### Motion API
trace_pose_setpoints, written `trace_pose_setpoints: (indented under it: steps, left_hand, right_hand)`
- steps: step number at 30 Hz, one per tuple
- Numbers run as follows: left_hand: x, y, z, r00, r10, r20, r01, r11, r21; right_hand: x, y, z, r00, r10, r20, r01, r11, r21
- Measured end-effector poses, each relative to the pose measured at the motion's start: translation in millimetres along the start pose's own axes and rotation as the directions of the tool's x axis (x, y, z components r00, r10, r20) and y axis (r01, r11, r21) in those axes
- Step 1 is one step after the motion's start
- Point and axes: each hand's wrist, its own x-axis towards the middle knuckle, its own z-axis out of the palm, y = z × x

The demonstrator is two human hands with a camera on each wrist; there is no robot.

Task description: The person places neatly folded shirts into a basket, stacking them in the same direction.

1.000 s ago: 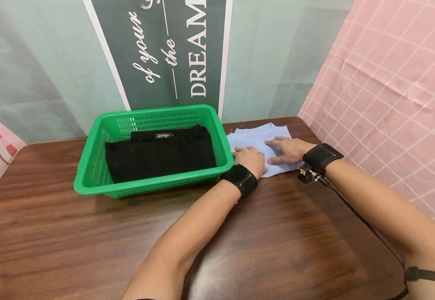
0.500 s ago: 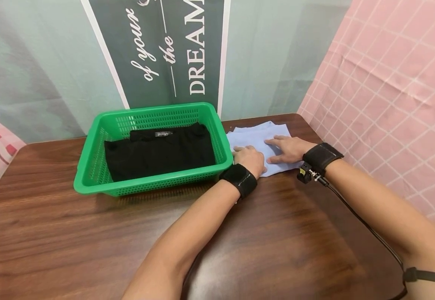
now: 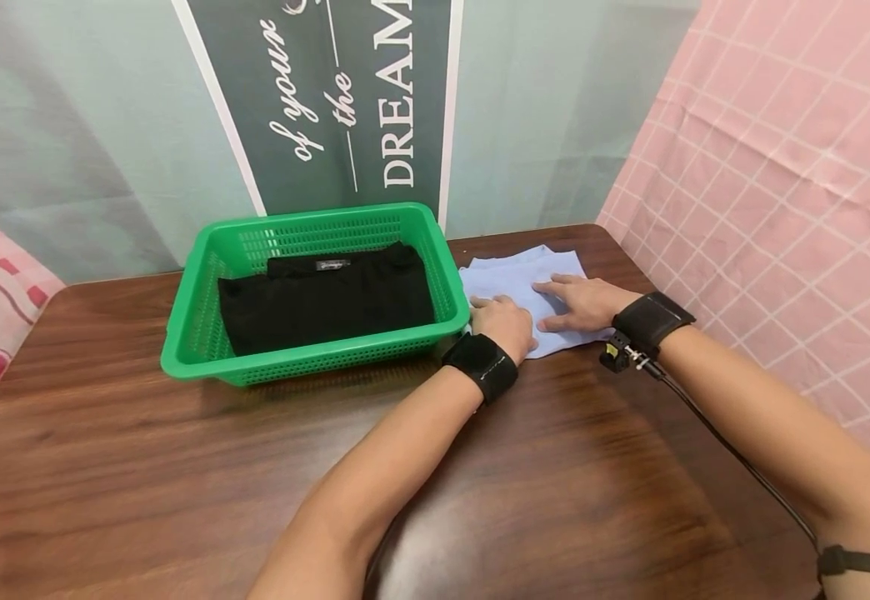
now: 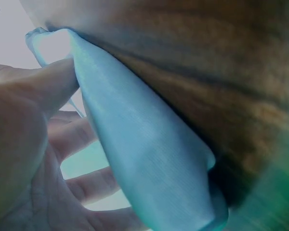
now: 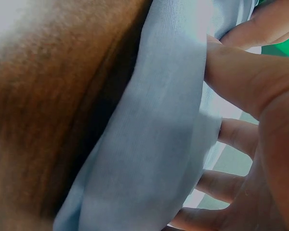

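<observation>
A folded light blue cloth [image 3: 525,271], perhaps a garment, lies on the table just right of the green basket. My left hand [image 3: 505,323] rests on its near left part, close to the basket's corner. On the right part of the cloth, my right hand [image 3: 585,302] presses with fingers spread. In the left wrist view, the thumb and fingertips touch the top of the cloth [image 4: 139,130], whose near edge is a thick rounded fold. The right wrist view shows the same fold of cloth [image 5: 149,115] under the right fingertips. Neither hand grips it.
The green plastic basket [image 3: 315,358] holds a folded black garment [image 3: 330,302] with a small label at its collar. Both stand on a brown wooden table [image 3: 142,467]. A pink checked curtain [image 3: 780,192] borders the right side, and a printed cloth backdrop [image 3: 547,125] hangs behind.
Both hands keep their place on the blue cloth. Only the head view has shifted slightly.
</observation>
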Motion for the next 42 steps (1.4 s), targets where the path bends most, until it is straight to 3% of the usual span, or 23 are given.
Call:
trace_pose_setpoints:
  steps: [12,33,42]
  left_hand:
    - [-17.7,5.2,6.3,0.999,-0.002,-0.044,0.001,0.999,-0.033]
    - [-59.2,2.9,1.5,0.994,0.079,-0.079,-0.076,0.997,0.034]
    - [-74.0,0.5,7.1,0.99,0.097,-0.106,-0.093,0.995,0.042]
  right_hand:
    - [-17.8,-8.0,6.5,1.0,-0.006,-0.015,0.006,1.0,0.001]
    - [-52.0,-26.6,16.2,0.999,0.015,-0.05,-0.014,1.0,0.006]
    - [-61.2,-38.1,21.8,0.998,-0.01,-0.061,0.01,1.0,-0.008]
